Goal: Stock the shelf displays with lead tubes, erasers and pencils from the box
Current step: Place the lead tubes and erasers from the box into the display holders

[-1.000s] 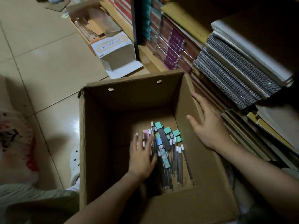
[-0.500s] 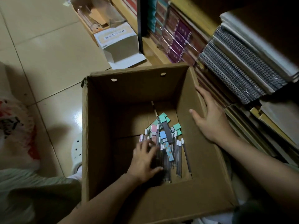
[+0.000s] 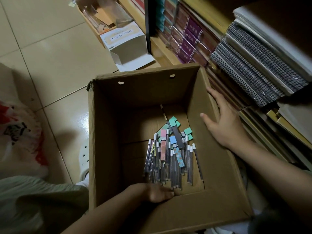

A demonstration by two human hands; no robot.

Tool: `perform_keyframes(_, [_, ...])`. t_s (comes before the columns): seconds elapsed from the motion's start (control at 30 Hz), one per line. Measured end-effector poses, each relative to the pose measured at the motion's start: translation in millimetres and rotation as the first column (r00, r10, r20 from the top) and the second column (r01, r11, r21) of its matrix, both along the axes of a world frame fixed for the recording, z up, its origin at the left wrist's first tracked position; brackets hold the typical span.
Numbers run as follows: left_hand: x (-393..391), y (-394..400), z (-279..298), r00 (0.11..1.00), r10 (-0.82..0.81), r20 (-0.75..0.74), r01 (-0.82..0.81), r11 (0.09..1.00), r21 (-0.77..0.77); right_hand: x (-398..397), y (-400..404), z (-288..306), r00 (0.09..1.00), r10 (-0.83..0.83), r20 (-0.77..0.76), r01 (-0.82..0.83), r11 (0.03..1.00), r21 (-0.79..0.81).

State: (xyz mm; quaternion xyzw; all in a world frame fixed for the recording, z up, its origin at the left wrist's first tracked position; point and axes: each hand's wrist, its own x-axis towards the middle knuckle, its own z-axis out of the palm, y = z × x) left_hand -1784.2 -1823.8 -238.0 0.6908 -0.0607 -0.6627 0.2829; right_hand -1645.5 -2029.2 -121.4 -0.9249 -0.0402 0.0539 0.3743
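An open cardboard box [image 3: 145, 76] stands on the tiled floor in front of me. On its bottom lies a heap of clear lead tubes [image 3: 172, 166] with white caps, mixed with pink [image 3: 163, 144] and blue [image 3: 173, 140] cases. Green erasers [image 3: 187, 131] lie at the heap's far end. My left hand [image 3: 158, 193] is down inside the box at the tubes' near ends; its fingers are hidden beneath it. My right hand [image 3: 224, 127] rests on the box's right wall, fingers straight, thumb inside the box.
Low shelves on the right hold stacked spiral notebooks [image 3: 253, 68] and purple packs [image 3: 190, 38]. A white carton [image 3: 125, 43] and a tray with clear cases [image 3: 101, 19] sit on the floor beyond the box. A printed plastic bag [image 3: 20, 132] and a white shoe [image 3: 84, 154] lie at the left.
My left hand has slid back from the middle of the heap to the tubes' near ends by the box's front wall. The tubes now lie uncovered. My right hand has stayed on the wall.
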Motion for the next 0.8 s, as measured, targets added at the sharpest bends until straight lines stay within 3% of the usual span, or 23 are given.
perform_keyframes(0.07, [6,4,4,0.967,0.148,0.208,-0.164,0.984,0.063,-1,1,-1,1.0,-0.013,0.008,0.013,1.0,-0.005])
perform_keyframes(0.13, [7,11,7,0.821,0.329,0.467,-0.39,0.92,0.038,-2,0,1,0.999,-0.04,0.022,0.04,0.999,-0.004])
perform_keyframes(0.17, [6,12,11,0.76,0.367,0.537,-0.438,0.899,0.006,-3,-1,1,0.999,-0.041,0.032,0.041,0.999,-0.005])
perform_keyframes(0.2, [3,13,16,0.757,0.367,0.541,-0.423,0.906,-0.023,-3,-1,0,0.999,-0.032,0.039,0.032,0.999,-0.011])
perform_keyframes(0.3, [-12,8,36,0.876,0.215,0.433,-0.198,0.977,-0.086,-5,0,0,0.999,-0.012,0.044,0.013,0.999,-0.036])
perform_keyframes(0.43, [-22,8,70,0.977,0.151,0.154,-0.138,0.986,-0.089,-4,0,-3,0.999,-0.024,0.037,0.026,0.997,-0.068])
perform_keyframes(0.53, [-24,2,84,0.998,-0.057,0.036,0.06,0.994,-0.092,-3,1,-3,0.998,-0.052,0.018,0.054,0.995,-0.089])
perform_keyframes(0.63, [-16,2,89,0.998,-0.063,-0.018,0.061,0.993,-0.104,-2,4,0,0.998,-0.038,0.04,0.042,0.993,-0.106])
perform_keyframes(0.67, [-13,4,86,1.0,-0.001,-0.02,-0.001,0.995,-0.096,-3,5,0,0.998,-0.033,0.044,0.037,0.995,-0.097])
perform_keyframes(0.73, [-9,8,76,0.956,0.285,0.066,-0.282,0.958,-0.058,-3,5,2,0.999,-0.04,0.028,0.042,0.996,-0.083])
perform_keyframes(0.8, [-2,11,58,0.765,0.53,0.365,-0.56,0.828,-0.03,-5,6,7,0.998,-0.031,0.053,0.038,0.99,-0.132])
